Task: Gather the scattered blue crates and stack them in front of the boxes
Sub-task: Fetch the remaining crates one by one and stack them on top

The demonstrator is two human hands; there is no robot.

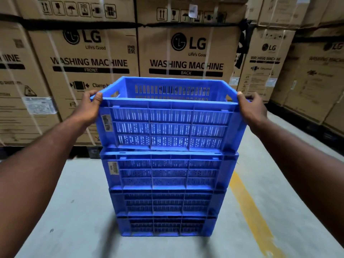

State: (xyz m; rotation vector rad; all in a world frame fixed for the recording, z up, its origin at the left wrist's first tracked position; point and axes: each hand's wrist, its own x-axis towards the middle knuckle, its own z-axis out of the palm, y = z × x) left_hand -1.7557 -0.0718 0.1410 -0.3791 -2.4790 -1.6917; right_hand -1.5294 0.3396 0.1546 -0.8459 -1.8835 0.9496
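Two bare forearms reach in from the bottom corners, cut off at the frame edge. Between them stands a stack of blue crates [167, 192] on a grey concrete floor [78, 202], with a worn yellow line [251, 211] painted on it below the right arm. Three crates sit under the top crate [167, 125]; the lowest ones lie in shadow, so their slots are hard to read.

All are moulded plastic, ribbed and pierced with rows of narrow vertical slots. A small label [107, 122], its print illegible, sticks to the top crate just below the left hand, and a similar one marks the crate beneath.

The left hand [89, 107] is closed on the top crate's left rim corner, thumb over the edge. The right hand [250, 107] grips the opposite corner likewise; its fingers are hidden behind the rim. The top crate's near bottom edge rests on the crate below; whether it is fully seated cannot be told.

Beyond both hands rises a wall of brown cardboard boxes [89, 62] printed "LG" and "WASHING MACHINE", bound with pale straps [55, 53] and blurred towards the sides.
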